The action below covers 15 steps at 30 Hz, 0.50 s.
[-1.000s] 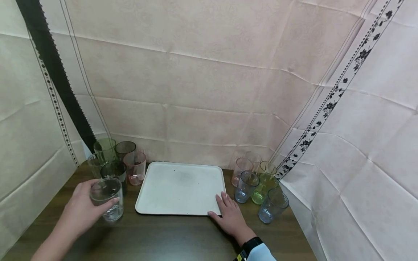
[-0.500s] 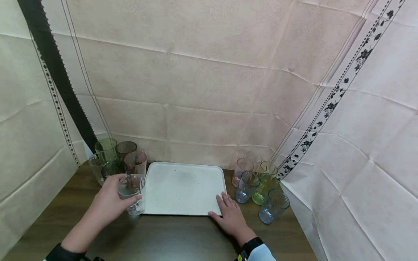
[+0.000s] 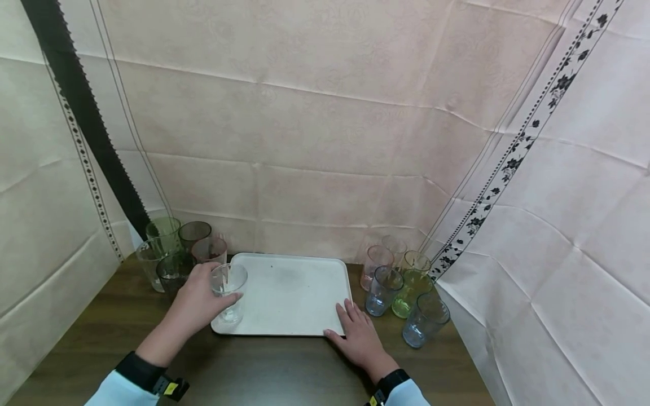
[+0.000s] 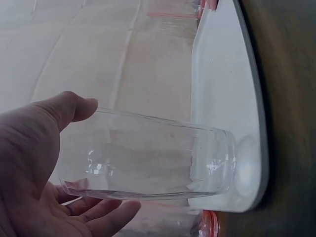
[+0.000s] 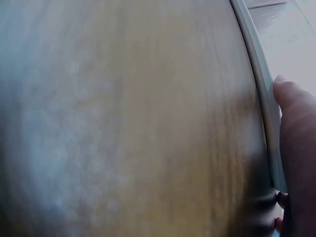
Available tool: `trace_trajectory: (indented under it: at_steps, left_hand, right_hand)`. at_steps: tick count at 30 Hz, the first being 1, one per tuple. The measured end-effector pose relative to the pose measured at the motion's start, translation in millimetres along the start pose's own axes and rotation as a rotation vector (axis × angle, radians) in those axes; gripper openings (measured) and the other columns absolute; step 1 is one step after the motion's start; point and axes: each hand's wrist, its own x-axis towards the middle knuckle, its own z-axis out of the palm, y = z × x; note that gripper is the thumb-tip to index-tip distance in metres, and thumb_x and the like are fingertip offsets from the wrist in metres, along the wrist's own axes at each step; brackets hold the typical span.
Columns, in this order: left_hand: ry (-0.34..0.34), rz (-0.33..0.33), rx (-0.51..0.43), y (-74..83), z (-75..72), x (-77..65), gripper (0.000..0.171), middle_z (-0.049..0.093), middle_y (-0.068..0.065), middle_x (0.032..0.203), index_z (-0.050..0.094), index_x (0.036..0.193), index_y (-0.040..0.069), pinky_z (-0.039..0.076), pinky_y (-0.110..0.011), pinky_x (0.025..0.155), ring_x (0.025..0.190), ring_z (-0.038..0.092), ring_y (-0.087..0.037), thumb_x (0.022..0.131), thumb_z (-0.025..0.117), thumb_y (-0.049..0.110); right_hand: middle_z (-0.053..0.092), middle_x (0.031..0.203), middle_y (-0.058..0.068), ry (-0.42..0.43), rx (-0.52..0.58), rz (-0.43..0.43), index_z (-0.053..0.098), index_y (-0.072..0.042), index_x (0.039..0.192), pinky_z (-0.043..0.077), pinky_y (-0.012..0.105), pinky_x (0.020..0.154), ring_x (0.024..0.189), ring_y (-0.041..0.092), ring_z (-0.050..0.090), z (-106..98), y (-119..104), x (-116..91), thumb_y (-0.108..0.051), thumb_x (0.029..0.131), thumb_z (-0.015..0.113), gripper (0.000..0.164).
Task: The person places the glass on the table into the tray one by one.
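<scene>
My left hand point(image 3: 197, 298) grips a clear drinking glass point(image 3: 231, 316) by its upper part, thumb on the near side and fingers round the far side. The glass stands upright over the front left corner of a white tray point(image 3: 294, 293). In the left wrist view its base point(image 4: 224, 160) is close to the tray surface; whether they touch I cannot tell. My right hand point(image 3: 359, 341) rests on the tray's front right corner with fingers extended, and its thumb point(image 5: 291, 96) lies along the rim in the right wrist view.
Left of the tray stand several glasses, among them a dark glass point(image 3: 175, 273), a pink glass point(image 3: 215, 248) and a green glass point(image 3: 162, 228). To the right are a green glass point(image 3: 412, 285), a pink glass point(image 3: 377, 265) and two blue glasses point(image 3: 425, 324). Draped cloth point(image 3: 304, 141) encloses the table.
My left hand has carried the clear glass rightward, from the table beside the dark glass to above the tray's left corner. The right hand and tray have stayed in place.
</scene>
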Motion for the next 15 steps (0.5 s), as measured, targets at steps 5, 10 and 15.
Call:
trace_trajectory:
  at_steps: [5, 10, 15]
  left_hand:
    - [0.044, -0.011, 0.007, 7.8, 9.1, 22.5, 0.103, 0.043, -0.037, 0.156, 0.039, 0.162, -0.009, 0.053, -0.074, 0.103, 0.136, 0.054, -0.058, 0.093, 0.088, 0.049]
    - [0.073, -0.011, 0.018, 16.5, 14.7, 41.7, 0.099, 0.045, -0.037, 0.154, 0.043, 0.159, -0.010, 0.056, -0.072, 0.100, 0.132, 0.058, -0.057, 0.092, 0.090, 0.046]
    - [0.089, -0.002, 0.026, 22.2, 19.4, 58.6, 0.100, 0.035, -0.040, 0.164, 0.039, 0.163, -0.009, 0.055, -0.072, 0.102, 0.138, 0.054, -0.060, 0.094, 0.088, 0.045]
  right_hand:
    - [0.028, 0.180, 0.018, -0.005, 0.011, 0.005, 0.042, -0.012, 0.171, 0.027, 0.070, 0.128, 0.166, 0.044, 0.027, -1.6, -0.9, -0.2, -0.075, 0.107, 0.050, 0.090]
    - [0.027, 0.181, 0.018, -0.002, 0.009, 0.004, 0.042, -0.013, 0.171, 0.027, 0.070, 0.128, 0.166, 0.044, 0.027, -0.4, -0.7, -0.1, -0.077, 0.107, 0.049, 0.091]
    - [0.028, 0.180, 0.018, 0.004, 0.011, 0.000, 0.043, -0.013, 0.171, 0.027, 0.070, 0.128, 0.165, 0.044, 0.027, 0.9, -0.2, 0.2, -0.077, 0.106, 0.049, 0.092]
